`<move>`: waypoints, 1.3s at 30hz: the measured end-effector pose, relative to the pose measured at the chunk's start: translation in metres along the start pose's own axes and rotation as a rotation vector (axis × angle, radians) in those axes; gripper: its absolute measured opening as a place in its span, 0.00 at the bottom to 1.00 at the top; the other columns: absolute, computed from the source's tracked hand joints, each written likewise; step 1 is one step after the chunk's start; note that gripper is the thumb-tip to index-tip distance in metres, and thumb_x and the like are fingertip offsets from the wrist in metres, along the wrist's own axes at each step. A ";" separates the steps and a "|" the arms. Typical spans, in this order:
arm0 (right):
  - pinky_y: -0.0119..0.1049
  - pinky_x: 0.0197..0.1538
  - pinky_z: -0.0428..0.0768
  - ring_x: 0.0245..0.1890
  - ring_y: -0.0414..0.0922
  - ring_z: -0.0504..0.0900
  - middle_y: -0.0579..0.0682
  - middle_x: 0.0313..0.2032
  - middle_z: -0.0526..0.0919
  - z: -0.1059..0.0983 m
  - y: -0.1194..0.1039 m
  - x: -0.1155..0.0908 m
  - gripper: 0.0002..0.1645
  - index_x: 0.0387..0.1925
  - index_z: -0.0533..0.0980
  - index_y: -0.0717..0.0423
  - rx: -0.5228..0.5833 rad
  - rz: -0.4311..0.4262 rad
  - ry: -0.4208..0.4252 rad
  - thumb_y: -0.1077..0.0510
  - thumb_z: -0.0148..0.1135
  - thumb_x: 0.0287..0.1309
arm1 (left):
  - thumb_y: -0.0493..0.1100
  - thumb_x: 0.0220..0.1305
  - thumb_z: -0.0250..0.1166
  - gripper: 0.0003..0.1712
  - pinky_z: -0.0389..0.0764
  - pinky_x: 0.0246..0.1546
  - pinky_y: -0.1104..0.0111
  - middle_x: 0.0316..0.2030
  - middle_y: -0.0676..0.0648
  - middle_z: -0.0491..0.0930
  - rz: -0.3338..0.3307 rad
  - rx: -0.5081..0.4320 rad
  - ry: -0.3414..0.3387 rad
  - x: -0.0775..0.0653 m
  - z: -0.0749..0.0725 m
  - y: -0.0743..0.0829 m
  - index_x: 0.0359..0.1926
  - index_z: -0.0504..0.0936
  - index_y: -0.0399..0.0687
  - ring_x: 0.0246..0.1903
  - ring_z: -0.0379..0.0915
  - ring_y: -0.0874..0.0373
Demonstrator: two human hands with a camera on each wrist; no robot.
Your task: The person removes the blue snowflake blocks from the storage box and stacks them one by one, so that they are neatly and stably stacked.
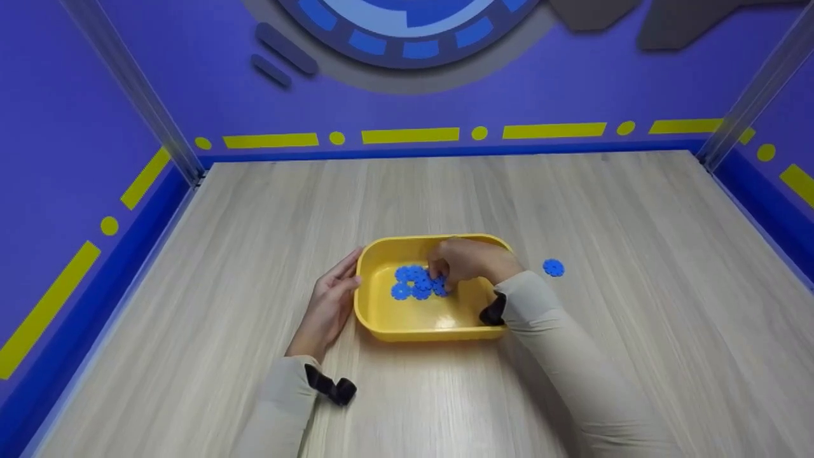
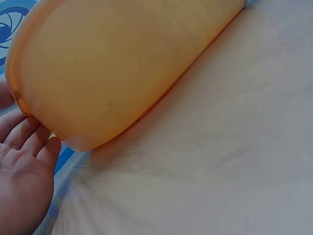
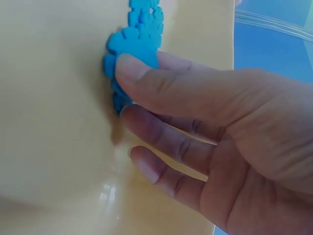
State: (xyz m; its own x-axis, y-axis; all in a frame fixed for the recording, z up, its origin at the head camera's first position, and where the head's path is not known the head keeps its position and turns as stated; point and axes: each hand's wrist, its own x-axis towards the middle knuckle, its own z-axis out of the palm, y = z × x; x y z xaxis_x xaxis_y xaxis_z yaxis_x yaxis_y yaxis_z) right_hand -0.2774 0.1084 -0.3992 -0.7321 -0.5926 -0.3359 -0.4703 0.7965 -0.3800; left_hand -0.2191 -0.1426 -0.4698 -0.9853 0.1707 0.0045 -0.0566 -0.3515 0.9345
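A yellow plastic tub (image 1: 420,334) with rounded corners stands on the table, several blue notched discs (image 1: 401,291) lying together inside it. At its left end my left hand (image 1: 325,308) holds the wall, thumb over the rim and the other fingers along the outside. The left wrist view shows those fingers against the tub's outer side (image 2: 112,78). My right hand (image 1: 470,257) reaches down into the tub. In the right wrist view its thumb presses on a blue flower-shaped disc (image 3: 137,46), pinching it beside more discs; the fingertips behind the disc are partly hidden.
One loose blue disc (image 1: 553,268) lies on the wooden table (image 1: 636,286), right of the tub. Blue panels with yellow stripes (image 1: 410,135) wall the table at the back and sides. A black wrist strap (image 1: 331,385) is on the left sleeve.
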 end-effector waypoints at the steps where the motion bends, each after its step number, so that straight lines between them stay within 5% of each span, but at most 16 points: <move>1: 0.29 0.34 0.75 0.29 0.41 0.73 0.46 0.28 0.79 0.000 0.000 0.000 0.10 0.34 0.81 0.53 -0.006 -0.013 0.006 0.67 0.70 0.49 | 0.28 0.65 0.50 0.33 0.62 0.69 0.64 0.73 0.41 0.54 0.001 -0.005 -0.003 0.000 0.000 0.000 0.71 0.57 0.35 0.73 0.51 0.51; 6: 0.29 0.34 0.77 0.29 0.40 0.74 0.47 0.29 0.82 -0.001 0.002 -0.001 0.08 0.33 0.82 0.54 -0.028 -0.065 0.026 0.68 0.68 0.51 | 0.27 0.65 0.49 0.34 0.62 0.69 0.62 0.73 0.39 0.54 0.006 -0.030 -0.017 0.000 -0.001 -0.001 0.71 0.56 0.34 0.72 0.51 0.50; 20: 0.32 0.37 0.79 0.31 0.41 0.75 0.48 0.34 0.84 -0.009 0.002 -0.008 0.09 0.35 0.83 0.53 -0.008 -0.032 0.048 0.67 0.63 0.55 | 0.28 0.65 0.50 0.32 0.63 0.68 0.66 0.73 0.42 0.56 -0.005 -0.015 0.013 -0.001 0.001 0.000 0.71 0.58 0.36 0.72 0.53 0.53; 39: 0.34 0.39 0.82 0.30 0.41 0.79 0.48 0.33 0.85 -0.033 0.001 -0.036 0.08 0.36 0.84 0.55 0.044 -0.128 0.176 0.66 0.61 0.59 | 0.28 0.64 0.50 0.33 0.63 0.68 0.66 0.73 0.42 0.56 -0.012 -0.022 0.004 0.000 -0.001 0.000 0.71 0.58 0.37 0.72 0.52 0.53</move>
State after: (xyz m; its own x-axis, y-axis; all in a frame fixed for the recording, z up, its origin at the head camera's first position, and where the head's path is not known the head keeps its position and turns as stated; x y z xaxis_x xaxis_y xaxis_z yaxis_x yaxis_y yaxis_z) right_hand -0.2679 0.1349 -0.3592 -0.7442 -0.6556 -0.1279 -0.5464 0.7076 -0.4481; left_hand -0.2191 -0.1433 -0.4706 -0.9851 0.1716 -0.0077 -0.0716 -0.3695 0.9265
